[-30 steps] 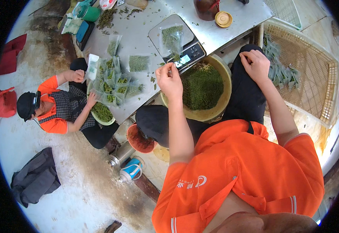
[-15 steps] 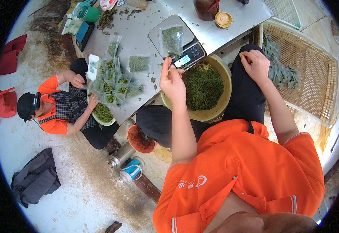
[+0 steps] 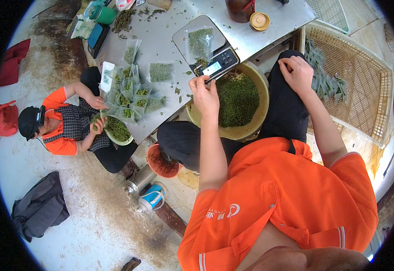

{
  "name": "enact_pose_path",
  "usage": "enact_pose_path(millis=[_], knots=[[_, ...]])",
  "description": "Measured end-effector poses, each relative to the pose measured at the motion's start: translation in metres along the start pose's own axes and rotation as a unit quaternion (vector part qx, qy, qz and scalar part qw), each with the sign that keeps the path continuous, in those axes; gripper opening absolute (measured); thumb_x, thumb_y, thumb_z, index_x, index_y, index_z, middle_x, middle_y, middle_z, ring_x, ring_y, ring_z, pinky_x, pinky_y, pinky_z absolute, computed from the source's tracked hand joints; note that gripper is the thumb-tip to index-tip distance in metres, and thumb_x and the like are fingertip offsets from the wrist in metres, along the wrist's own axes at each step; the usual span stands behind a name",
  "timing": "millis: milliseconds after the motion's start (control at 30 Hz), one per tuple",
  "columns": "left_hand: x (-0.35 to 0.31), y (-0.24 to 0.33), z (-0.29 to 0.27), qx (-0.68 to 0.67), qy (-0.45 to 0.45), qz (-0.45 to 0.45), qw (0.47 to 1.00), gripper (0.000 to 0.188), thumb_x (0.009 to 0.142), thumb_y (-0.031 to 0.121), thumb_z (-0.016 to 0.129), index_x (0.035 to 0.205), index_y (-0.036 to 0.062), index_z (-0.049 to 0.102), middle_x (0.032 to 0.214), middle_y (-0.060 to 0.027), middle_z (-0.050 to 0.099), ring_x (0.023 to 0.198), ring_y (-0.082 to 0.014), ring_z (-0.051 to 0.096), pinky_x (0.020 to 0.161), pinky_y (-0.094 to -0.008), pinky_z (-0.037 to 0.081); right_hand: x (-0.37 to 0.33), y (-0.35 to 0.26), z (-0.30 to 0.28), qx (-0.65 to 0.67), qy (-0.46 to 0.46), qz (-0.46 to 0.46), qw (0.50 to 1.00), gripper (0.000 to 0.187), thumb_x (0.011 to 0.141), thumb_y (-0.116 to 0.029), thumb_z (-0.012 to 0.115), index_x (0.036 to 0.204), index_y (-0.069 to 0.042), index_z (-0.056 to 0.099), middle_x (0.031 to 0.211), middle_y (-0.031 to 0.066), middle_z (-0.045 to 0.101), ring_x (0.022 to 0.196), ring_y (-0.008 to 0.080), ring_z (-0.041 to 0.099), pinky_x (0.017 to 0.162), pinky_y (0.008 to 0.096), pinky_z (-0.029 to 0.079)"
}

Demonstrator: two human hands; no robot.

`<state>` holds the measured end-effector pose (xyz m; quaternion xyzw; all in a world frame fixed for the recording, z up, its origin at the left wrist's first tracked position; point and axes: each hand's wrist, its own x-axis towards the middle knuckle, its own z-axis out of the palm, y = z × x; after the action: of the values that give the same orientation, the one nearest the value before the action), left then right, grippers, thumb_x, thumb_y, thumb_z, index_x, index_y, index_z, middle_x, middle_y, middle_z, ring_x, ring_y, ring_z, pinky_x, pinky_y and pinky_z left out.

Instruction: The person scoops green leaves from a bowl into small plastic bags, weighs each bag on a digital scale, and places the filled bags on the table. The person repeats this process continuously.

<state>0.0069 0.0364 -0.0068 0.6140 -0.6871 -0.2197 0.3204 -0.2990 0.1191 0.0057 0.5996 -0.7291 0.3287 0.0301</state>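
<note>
The digital scale (image 3: 221, 61) lies at the near edge of the metal table. On its plate rests a clear bag (image 3: 200, 43) of small green pods or peppercorns, its mouth toward me. My left hand (image 3: 205, 95) is at the scale's front corner, fingers curled and fingertips close together against its edge; whatever is between them is hidden. My right hand (image 3: 297, 74) rests on my right knee, fingers loosely curled, nothing visible in it. Between my knees stands a yellowish basin (image 3: 261, 115) with a heap of green peppercorns (image 3: 237, 97).
Several filled bags (image 3: 136, 92) cluster at the table's left edge; one flat bag (image 3: 161, 72) lies nearer the scale. A co-worker (image 3: 66, 119) sits there beside a green-filled bowl (image 3: 123, 142). A plastic crate (image 3: 364, 86) stands right; a red bucket (image 3: 163, 167) and blue flask (image 3: 153, 196) stand left.
My left hand has lowered slightly and its raised fingers have curled in at the scale's edge. My right hand stays put. The co-worker's nearer hand has drawn back from the bags, holding green bits.
</note>
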Motion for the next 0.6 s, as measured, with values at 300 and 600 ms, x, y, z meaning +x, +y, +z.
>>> enact_pose_path(millis=[300,600], knots=[[0.021,0.018,-0.005,0.032,0.125,-0.034,0.991,0.032,0.084,0.027,0.086,0.102,0.0053,0.070,0.092,-0.0052,0.059,0.072,-0.0209,0.060,0.071,-0.0373,0.050,0.000,0.000,0.002,-0.003,0.000,-0.001,1.000,0.010,0.087,-0.019,0.076,0.082,-0.011,0.074,0.075,0.0063,0.066,0.072,0.0286,0.066,0.064,0.0413,0.053],[0.056,0.031,0.004,-0.325,0.071,-0.184,0.925,0.027,0.098,0.017,0.074,0.110,-0.0075,0.072,0.087,-0.0071,0.072,0.070,-0.0119,0.064,0.063,-0.0269,0.052,0.007,-0.011,0.010,0.025,-0.034,-0.007,0.999,0.009,0.086,-0.019,0.077,0.083,-0.011,0.075,0.074,0.0065,0.066,0.067,0.0271,0.066,0.062,0.0400,0.053]])
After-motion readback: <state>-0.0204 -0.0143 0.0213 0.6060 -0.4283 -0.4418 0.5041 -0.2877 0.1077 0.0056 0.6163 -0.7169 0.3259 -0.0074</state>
